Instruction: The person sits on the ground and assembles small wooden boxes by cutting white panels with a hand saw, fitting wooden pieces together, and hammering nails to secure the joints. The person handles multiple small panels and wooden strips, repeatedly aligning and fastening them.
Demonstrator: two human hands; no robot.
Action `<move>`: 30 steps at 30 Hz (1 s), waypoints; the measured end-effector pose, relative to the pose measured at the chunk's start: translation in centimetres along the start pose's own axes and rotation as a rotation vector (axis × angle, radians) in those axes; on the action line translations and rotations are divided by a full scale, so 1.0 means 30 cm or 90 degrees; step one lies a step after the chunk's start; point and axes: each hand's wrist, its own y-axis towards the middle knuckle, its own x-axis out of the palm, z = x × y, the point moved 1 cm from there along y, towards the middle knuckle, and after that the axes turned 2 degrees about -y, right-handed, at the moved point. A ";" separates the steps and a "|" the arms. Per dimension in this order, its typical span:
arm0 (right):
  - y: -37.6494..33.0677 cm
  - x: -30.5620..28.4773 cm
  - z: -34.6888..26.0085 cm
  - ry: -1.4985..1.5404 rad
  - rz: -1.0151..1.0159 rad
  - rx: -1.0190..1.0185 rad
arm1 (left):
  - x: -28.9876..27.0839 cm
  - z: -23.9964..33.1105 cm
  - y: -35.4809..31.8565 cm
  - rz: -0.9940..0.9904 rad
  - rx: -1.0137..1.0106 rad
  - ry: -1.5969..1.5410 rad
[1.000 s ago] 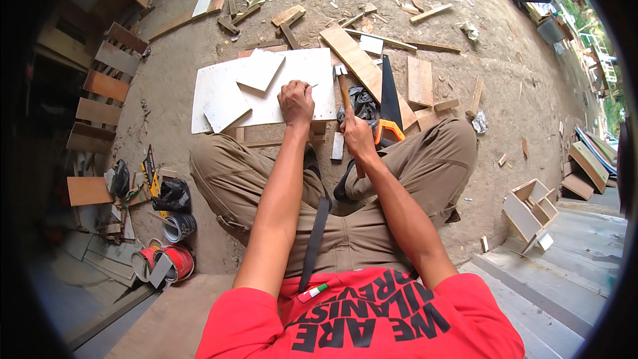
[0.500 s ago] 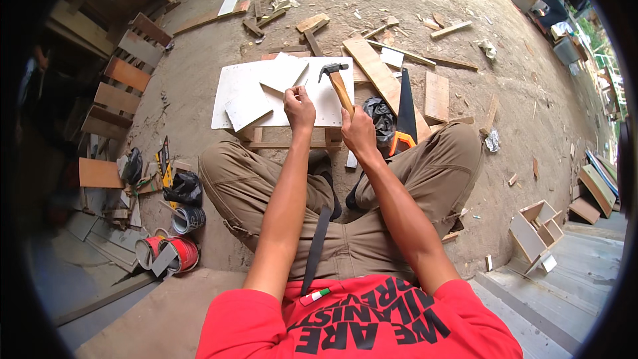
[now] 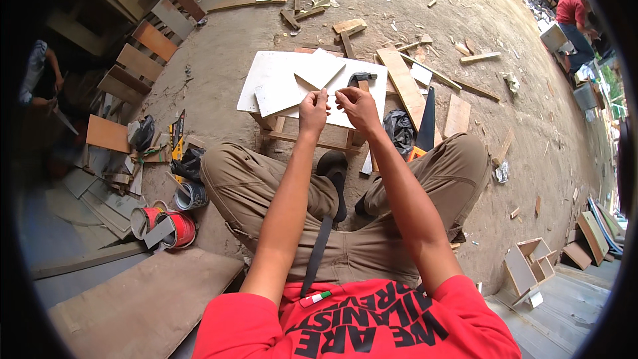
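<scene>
Standing low just beyond the crossed, brown-trousered legs (image 3: 428, 176), a rectangular wooden desk with a white top (image 3: 269, 70) bears two flat white panels (image 3: 322, 68) at its left and far middle. At its right side shows a claw hammer with a dark metal head and wooden handle (image 3: 363, 78), head far, long axis running from far to near. The right hand (image 3: 359, 110) is nearer, just near of the hammer head and covering part of the handle; contact is unclear. Its fingers curl, tips perhaps meeting. The left hand (image 3: 314, 113), just left, presses thumb and fingers together; anything pinched is too small to tell.
</scene>
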 end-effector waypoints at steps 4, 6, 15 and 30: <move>-0.030 -0.028 0.034 0.021 -0.023 0.006 | 0.010 0.008 -0.003 -0.064 -0.022 0.019; -0.050 -0.026 0.054 0.018 0.005 0.018 | -0.013 0.010 0.020 -0.057 0.059 0.127; -0.050 -0.061 0.111 0.052 0.134 0.055 | -0.202 0.152 0.239 -0.205 0.059 1.013; -0.055 -0.080 0.093 0.019 0.130 0.035 | -0.069 0.073 0.236 -0.030 0.026 0.908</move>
